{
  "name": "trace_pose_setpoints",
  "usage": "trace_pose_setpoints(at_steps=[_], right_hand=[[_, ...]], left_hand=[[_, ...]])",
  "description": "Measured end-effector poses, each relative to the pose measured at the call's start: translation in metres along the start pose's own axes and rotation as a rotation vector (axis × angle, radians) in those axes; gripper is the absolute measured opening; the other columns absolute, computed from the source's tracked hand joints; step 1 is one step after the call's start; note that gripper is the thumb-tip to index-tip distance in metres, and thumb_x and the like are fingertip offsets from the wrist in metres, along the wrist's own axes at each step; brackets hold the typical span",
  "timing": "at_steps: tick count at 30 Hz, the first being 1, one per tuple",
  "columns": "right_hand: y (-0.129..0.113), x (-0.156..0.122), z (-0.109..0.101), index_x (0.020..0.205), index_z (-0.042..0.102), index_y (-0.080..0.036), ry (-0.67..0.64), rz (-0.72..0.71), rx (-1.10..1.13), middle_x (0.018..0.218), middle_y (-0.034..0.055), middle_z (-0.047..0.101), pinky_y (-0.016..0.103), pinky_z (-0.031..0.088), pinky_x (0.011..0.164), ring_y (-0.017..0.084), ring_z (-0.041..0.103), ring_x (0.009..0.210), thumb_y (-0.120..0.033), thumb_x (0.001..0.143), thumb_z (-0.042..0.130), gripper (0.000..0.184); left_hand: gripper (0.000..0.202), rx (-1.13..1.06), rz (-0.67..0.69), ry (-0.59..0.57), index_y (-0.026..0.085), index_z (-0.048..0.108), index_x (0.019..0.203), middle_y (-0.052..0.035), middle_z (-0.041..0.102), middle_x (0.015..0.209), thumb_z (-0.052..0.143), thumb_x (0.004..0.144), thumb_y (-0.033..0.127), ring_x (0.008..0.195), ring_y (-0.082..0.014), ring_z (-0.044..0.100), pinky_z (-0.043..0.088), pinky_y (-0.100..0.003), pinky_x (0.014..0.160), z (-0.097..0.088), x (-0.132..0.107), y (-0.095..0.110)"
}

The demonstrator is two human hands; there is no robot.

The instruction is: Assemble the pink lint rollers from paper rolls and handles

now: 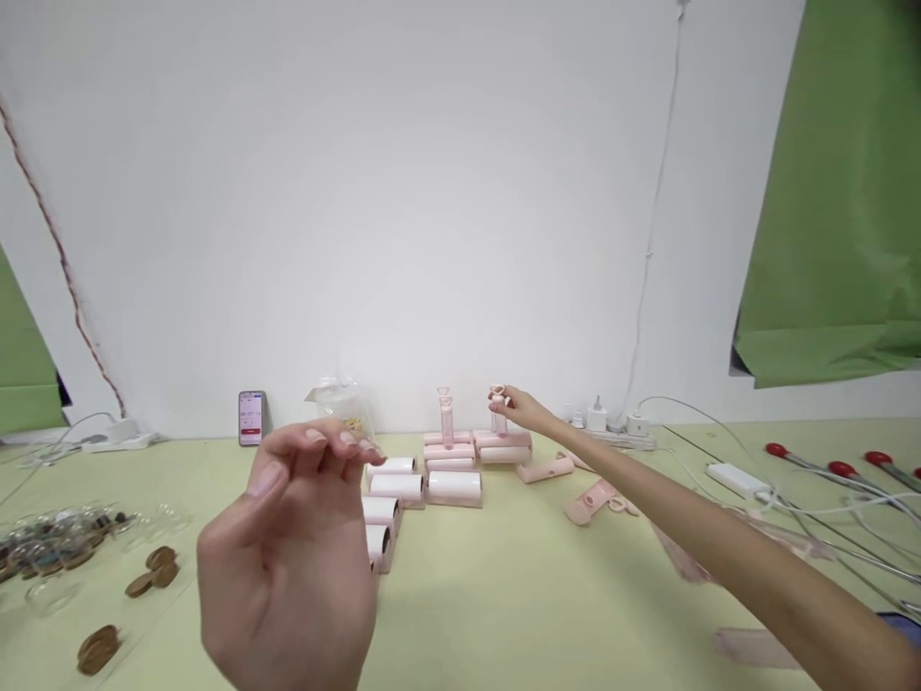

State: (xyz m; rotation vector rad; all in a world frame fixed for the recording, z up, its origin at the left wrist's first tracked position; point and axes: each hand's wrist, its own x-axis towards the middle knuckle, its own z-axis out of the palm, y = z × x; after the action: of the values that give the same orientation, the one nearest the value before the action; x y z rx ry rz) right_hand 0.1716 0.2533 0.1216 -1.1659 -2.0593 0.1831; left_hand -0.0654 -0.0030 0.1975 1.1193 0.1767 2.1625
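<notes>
My left hand (295,566) is raised close to the camera, palm showing, its fingers loosely bent and the thumb apart from them. Nothing shows in it. My right hand (524,411) reaches far across the table, and its fingers pinch the upper end of the upright handle of a pink lint roller (499,422). A similar lint roller (447,422) stands beside it to the left, handle upward. In front are white rolls in pink covers (455,488), with more rolls (398,489) in a column partly hidden behind my left hand.
Loose pink handles and covers (590,501) lie right of the rolls. Left are glass pieces (61,542) and brown round discs (99,649). A phone (250,418) leans on the wall near a plastic bag (343,403). Cables, a white adapter (738,480) and red-tipped rods (841,469) lie right.
</notes>
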Motion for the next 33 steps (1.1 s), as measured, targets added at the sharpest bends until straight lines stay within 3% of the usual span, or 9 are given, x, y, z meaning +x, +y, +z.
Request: trace_pose_setpoints(at_steps=[4,14,20,25,29,31,33], right_hand=[[0.012,0.008,0.010,0.105,0.051,-0.016,-0.011,0.005,-0.013,0.104,0.0053,0.055,0.036,0.047,0.073,0.016,0.056,0.086,-0.029,0.083,0.048,0.025],[0.025,0.022,0.007,0.106,0.051,-0.016,-0.019,-0.006,0.001,0.104,0.0053,0.055,0.036,0.047,0.072,0.016,0.056,0.086,-0.029,0.084,0.048,0.026],[0.030,0.014,0.013,0.105,0.052,-0.015,-0.063,0.001,0.018,0.104,0.0052,0.055,0.036,0.047,0.073,0.016,0.056,0.086,-0.029,0.083,0.048,0.025],[0.035,0.001,0.022,0.105,0.052,-0.015,-0.023,0.110,0.055,0.103,0.0051,0.055,0.036,0.047,0.072,0.016,0.056,0.085,-0.028,0.083,0.048,0.025],[0.032,-0.010,0.024,0.109,0.048,-0.016,0.063,0.225,0.115,0.102,0.0052,0.055,0.034,0.048,0.068,0.015,0.056,0.080,-0.031,0.083,0.048,0.030],[0.025,-0.022,0.022,0.116,0.041,-0.016,0.134,0.268,0.148,0.105,0.0081,0.050,0.036,0.046,0.069,0.015,0.055,0.075,-0.036,0.080,0.049,0.041],[0.013,-0.044,0.019,0.122,0.033,-0.017,0.194,0.279,0.190,0.110,0.0109,0.044,0.038,0.044,0.072,0.015,0.052,0.071,-0.041,0.077,0.050,0.053]], left_hand=[[0.023,-0.021,-0.022,-0.005,0.014,0.054,0.073,-0.0019,0.041,0.076,0.034,0.079,0.023,0.073,-0.0130,0.045,0.045,-0.024,0.064,0.001,-0.001,0.003],[0.019,-0.048,-0.057,-0.037,0.014,0.053,0.070,-0.0012,0.040,0.075,0.038,0.077,0.022,0.072,-0.0121,0.045,0.046,-0.023,0.062,0.000,0.000,0.008],[0.021,-0.064,-0.073,-0.053,0.015,0.053,0.070,-0.0010,0.042,0.075,0.036,0.078,0.021,0.071,-0.0116,0.046,0.046,-0.023,0.062,-0.001,0.000,0.010],[0.024,-0.001,-0.047,-0.099,0.017,0.054,0.071,-0.0011,0.044,0.072,0.032,0.080,0.023,0.067,-0.0120,0.047,0.045,-0.024,0.061,0.001,-0.002,0.011],[0.016,0.307,0.093,-0.121,0.020,0.053,0.070,0.0006,0.046,0.068,0.038,0.077,0.022,0.060,-0.0117,0.045,0.043,-0.024,0.056,-0.002,0.003,0.000],[0.010,0.635,0.164,-0.127,0.021,0.053,0.072,0.0009,0.049,0.070,0.043,0.074,0.020,0.063,-0.0128,0.047,0.042,-0.026,0.061,-0.018,0.004,-0.009],[0.010,1.014,0.095,-0.186,0.021,0.052,0.080,-0.0012,0.051,0.080,0.049,0.072,0.025,0.080,-0.0181,0.050,0.041,-0.033,0.075,-0.048,0.001,-0.020]])
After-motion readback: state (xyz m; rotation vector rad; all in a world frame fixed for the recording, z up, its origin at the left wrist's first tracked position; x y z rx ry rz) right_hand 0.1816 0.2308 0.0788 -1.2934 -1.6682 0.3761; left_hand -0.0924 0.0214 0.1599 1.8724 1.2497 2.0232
